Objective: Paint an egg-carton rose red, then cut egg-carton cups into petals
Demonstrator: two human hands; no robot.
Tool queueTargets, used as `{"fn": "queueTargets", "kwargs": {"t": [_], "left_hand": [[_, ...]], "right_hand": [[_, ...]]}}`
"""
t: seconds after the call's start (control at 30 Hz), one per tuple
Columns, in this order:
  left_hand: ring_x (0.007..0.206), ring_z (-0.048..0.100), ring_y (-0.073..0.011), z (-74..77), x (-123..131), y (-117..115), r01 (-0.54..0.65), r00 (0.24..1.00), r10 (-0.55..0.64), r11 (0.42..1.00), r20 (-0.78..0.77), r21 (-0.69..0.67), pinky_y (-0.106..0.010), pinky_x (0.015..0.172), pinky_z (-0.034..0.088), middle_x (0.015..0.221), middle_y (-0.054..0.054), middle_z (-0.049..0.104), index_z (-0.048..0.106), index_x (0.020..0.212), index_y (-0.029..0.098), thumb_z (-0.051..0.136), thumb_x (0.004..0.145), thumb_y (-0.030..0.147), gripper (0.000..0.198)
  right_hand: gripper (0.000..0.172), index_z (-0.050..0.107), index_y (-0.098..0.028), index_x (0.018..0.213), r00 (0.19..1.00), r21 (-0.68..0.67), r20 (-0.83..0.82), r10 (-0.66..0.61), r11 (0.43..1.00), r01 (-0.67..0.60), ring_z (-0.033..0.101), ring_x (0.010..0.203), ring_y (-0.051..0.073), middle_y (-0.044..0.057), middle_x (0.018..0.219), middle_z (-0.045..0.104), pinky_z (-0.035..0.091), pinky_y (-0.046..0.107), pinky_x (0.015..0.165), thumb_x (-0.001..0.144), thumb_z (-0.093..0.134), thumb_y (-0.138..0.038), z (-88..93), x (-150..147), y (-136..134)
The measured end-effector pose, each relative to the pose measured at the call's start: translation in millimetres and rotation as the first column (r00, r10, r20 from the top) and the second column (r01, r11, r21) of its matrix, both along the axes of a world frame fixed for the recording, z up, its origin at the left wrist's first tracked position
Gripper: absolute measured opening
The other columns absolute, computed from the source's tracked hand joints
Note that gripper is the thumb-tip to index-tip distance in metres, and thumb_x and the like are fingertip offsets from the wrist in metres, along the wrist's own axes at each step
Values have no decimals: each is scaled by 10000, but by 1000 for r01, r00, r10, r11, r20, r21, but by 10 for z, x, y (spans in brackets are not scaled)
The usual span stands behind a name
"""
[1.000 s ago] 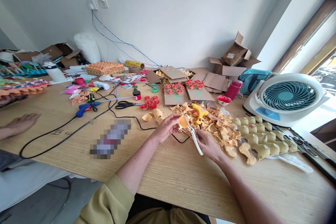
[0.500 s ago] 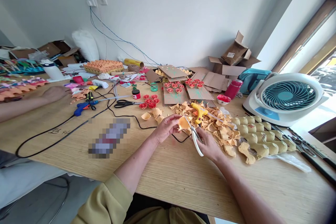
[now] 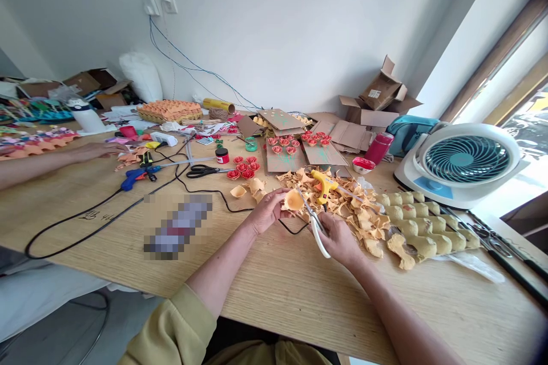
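Observation:
Between the fingers of my left hand (image 3: pixel 269 212) is an orange egg-carton cup (image 3: pixel 294 201), its hollow turned toward me. My right hand (image 3: pixel 339 235) is closed around white-handled scissors (image 3: pixel 317 235), whose blades lie close against the cup's right edge. Just beyond my hands spreads a heap of orange carton scraps (image 3: pixel 363 217), with a yellow glue gun (image 3: pixel 324 185) lying on it. Left of my left hand, another cut cup (image 3: pixel 238 191) rests on the table near several red paper roses (image 3: pixel 244 167).
Several roses stand on cardboard sheets (image 3: pixel 285 157) at the back. An egg tray (image 3: pixel 422 228) and a fan (image 3: pixel 466 162) stand to the right. A blue glue gun (image 3: pixel 136 177), black scissors (image 3: pixel 208 170) and cords lie left. Another person's hand (image 3: pixel 100 151) reaches in there.
My left hand has turned the cup so that its hollow shows more, shifting it slightly left. At the far left, the other person's hand has moved right with its fingers stretched out.

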State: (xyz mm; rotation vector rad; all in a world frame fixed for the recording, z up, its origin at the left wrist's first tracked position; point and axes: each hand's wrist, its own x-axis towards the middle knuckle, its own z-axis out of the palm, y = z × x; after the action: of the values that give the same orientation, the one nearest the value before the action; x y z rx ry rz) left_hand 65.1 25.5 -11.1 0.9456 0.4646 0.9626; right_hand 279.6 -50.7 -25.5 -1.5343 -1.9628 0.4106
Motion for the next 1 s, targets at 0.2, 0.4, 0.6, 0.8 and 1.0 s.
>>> {"fn": "queueTargets", "kwargs": {"t": [0.2,0.4,0.6,0.8,1.0], "left_hand": [[815,735,-185,14,-4,-12,59,996,-62,997,57,45,-252,664,562,1009,-64,709,608,1137,172,850,729,430,539],[872,718,-185,15,-8,-25,29,1000,-28,989,-9,146,-265,703,564,1065,-52,666,626,1146,194,865,718,414,537],[903,705,-183,0,-32,-27,99,989,-77,977,-125,187,-294,766,581,1101,-75,676,646,1172,196,843,743,387,510],[828,717,-169,19,-23,-46,109,990,-93,982,-106,155,-298,761,593,1011,-67,712,636,1175,185,836,734,401,530],[762,732,-171,29,-12,-57,95,995,-92,993,-47,68,-303,768,588,920,-71,740,611,1164,158,807,773,393,497]], "right_hand": [[353,400,-230,689,999,-1,-28,-44,999,44,374,545,116,-42,592,437,278,252,533,891,514,-497,-29,-4,25],[356,482,-222,756,998,-39,-60,-21,999,19,436,597,134,-24,642,499,318,252,559,918,478,-539,-50,10,42],[331,491,-227,793,998,-60,-58,-9,998,5,507,626,158,-5,671,564,350,259,572,919,467,-532,-41,5,25],[359,416,-244,764,998,-86,-61,0,996,-6,480,605,158,-13,659,531,348,267,564,910,438,-571,22,-23,-9],[425,369,-251,712,996,-74,-84,-30,997,24,438,560,145,-25,612,486,325,265,548,912,394,-626,28,-81,-4]]}}
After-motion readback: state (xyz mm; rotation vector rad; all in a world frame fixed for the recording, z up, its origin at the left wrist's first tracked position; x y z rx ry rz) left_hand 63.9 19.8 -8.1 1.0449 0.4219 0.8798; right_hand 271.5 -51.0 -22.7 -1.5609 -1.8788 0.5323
